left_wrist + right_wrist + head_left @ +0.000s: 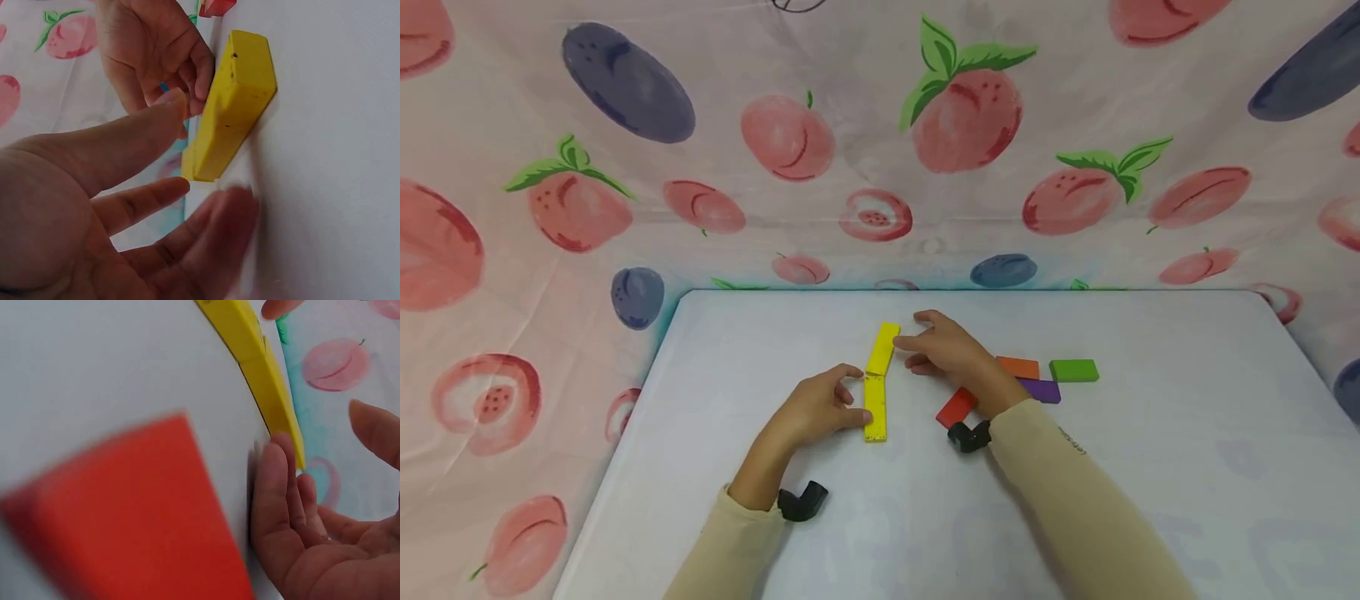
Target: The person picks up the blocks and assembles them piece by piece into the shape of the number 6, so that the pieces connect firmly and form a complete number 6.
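On the bench [737,333], the near yellow block [876,398] and the far yellow block [882,350] lie end to end, the far one slanting right. The left hand [816,410] has its grip apart at the near block's left side; the right hand [951,346], grip also apart, is at the far block's right side. Farther right are a red block [957,407], orange block [1018,367], purple block [1042,391] and green block [1074,370].

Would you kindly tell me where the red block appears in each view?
Head: red block, slightly right of centre.
Left wrist: cut off at the top edge, near the middle.
Right wrist: large and blurred, lower left.
Shared landmark: two yellow blocks end to end.
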Demonstrator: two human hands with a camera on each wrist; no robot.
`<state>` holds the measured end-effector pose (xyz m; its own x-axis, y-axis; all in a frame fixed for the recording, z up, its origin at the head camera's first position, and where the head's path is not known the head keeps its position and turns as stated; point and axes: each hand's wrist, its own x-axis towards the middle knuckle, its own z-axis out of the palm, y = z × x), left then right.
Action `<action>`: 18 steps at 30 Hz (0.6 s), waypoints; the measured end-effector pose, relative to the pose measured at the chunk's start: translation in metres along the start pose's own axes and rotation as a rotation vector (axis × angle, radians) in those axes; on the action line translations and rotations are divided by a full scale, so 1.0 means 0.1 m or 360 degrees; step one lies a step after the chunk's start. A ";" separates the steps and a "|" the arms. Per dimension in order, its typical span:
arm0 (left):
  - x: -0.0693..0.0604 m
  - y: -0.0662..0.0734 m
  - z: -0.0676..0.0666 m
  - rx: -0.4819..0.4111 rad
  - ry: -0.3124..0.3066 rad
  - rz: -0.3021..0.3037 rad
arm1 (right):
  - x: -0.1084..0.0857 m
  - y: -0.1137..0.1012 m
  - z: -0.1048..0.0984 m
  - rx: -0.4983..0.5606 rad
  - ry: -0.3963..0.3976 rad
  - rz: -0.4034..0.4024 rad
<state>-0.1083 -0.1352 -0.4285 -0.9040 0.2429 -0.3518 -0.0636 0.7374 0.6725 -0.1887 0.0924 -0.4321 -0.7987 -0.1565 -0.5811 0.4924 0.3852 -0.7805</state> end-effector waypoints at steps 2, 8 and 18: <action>-0.04 0.03 -0.01 0.0114 0.0043 0.0041 | -0.04 0.02 -0.07 -0.0039 0.0021 -0.0056; -0.16 0.04 0.00 0.0484 0.0087 0.0094 | -0.24 0.09 -0.25 -0.0505 0.0149 -0.0337; -0.25 -0.01 0.04 0.0674 -0.0052 0.0173 | -0.54 0.24 -0.36 -0.1084 0.0092 -0.0826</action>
<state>-0.0843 -0.1391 -0.4227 -0.8815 0.3483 -0.3187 0.2165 0.8981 0.3827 -0.1460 0.1427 -0.4112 -0.8909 -0.4244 -0.1616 -0.2406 0.7429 -0.6247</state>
